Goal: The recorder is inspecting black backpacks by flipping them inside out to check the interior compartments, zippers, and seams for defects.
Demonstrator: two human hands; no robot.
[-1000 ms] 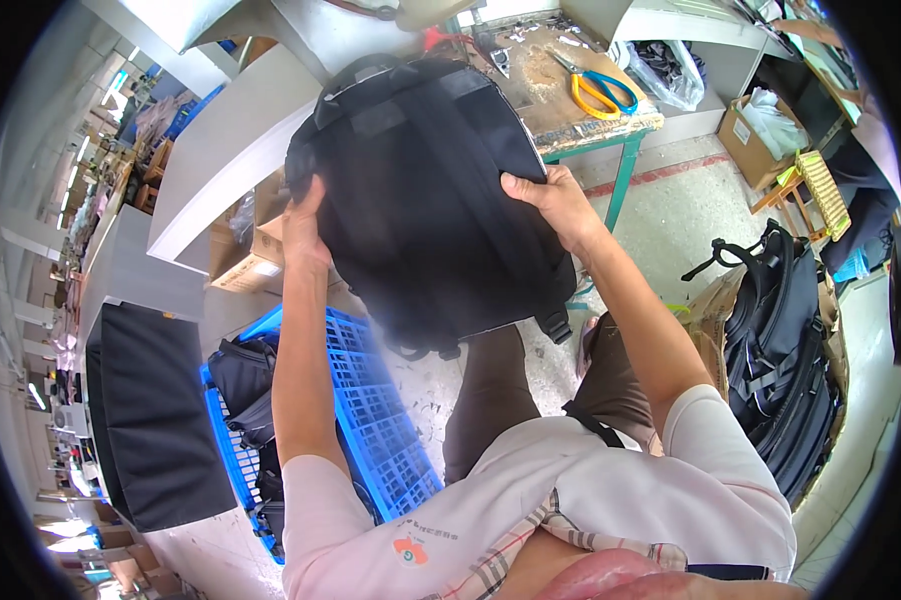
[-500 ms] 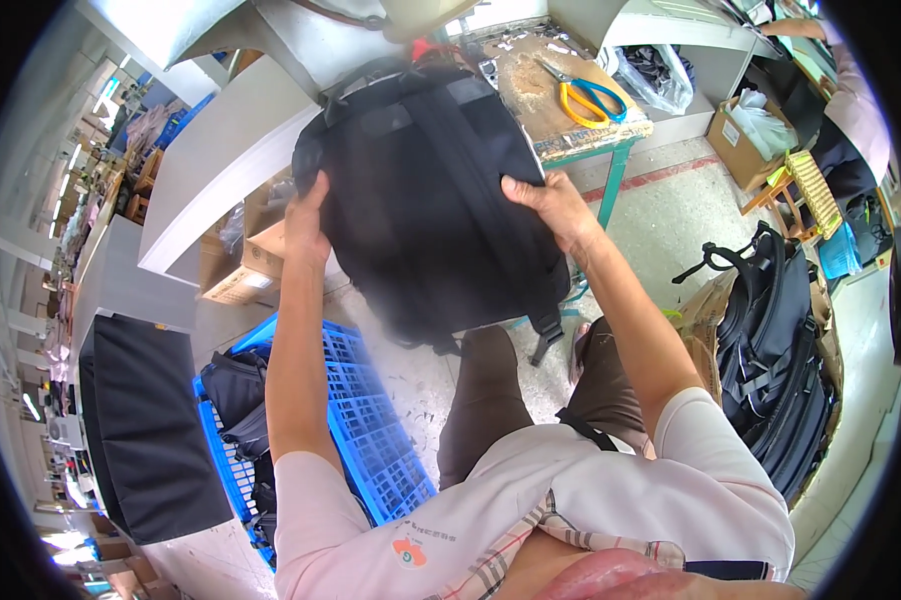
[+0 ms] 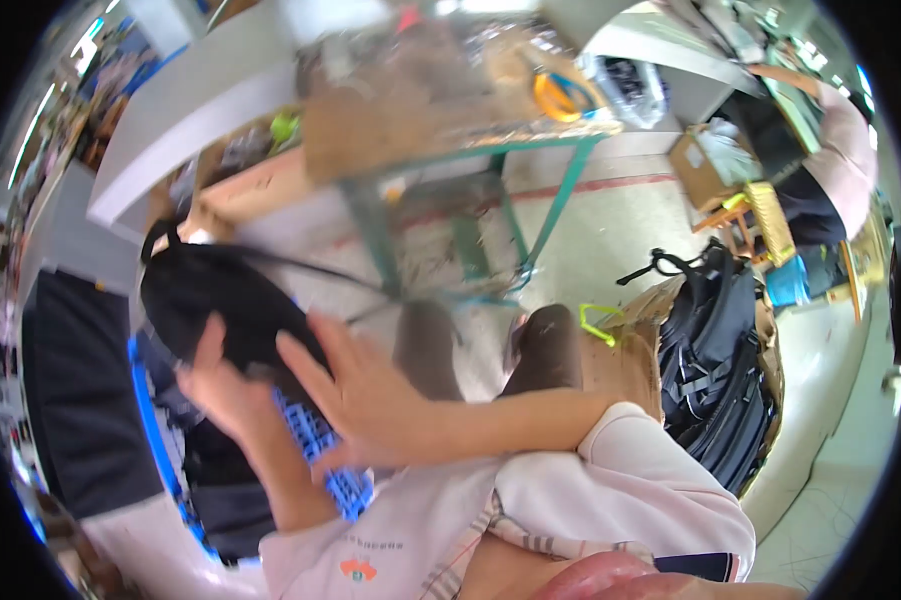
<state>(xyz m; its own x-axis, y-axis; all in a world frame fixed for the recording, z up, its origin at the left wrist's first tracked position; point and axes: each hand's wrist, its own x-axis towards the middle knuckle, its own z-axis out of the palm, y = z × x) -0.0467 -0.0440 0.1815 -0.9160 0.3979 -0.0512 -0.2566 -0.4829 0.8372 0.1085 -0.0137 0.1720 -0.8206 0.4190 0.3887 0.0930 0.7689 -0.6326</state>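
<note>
A black backpack (image 3: 235,300) with a top loop and a trailing strap lies tilted at the left, over the far end of the blue plastic crate (image 3: 315,435). Against its near side rests my left hand (image 3: 225,390), blurred, with fingers stretched out rather than wrapped round it. My right hand (image 3: 360,400) reaches across to the left, its fingers spread at the backpack's near right edge. Whether either palm presses on the fabric is hard to see. More black bags (image 3: 220,490) lie inside the crate, partly hidden by my left forearm.
A worn worktable (image 3: 400,120) with green legs holds yellow-and-blue-handled scissors (image 3: 560,95). At the right, an open carton (image 3: 630,350) holds several black backpacks (image 3: 715,350). A black fabric-covered box (image 3: 85,390) stands far left. Another person (image 3: 840,160) is at the upper right.
The backpack went from in front of me, held in both hands by the worktable, down and left to the crate. My hands followed it, and their grip has loosened.
</note>
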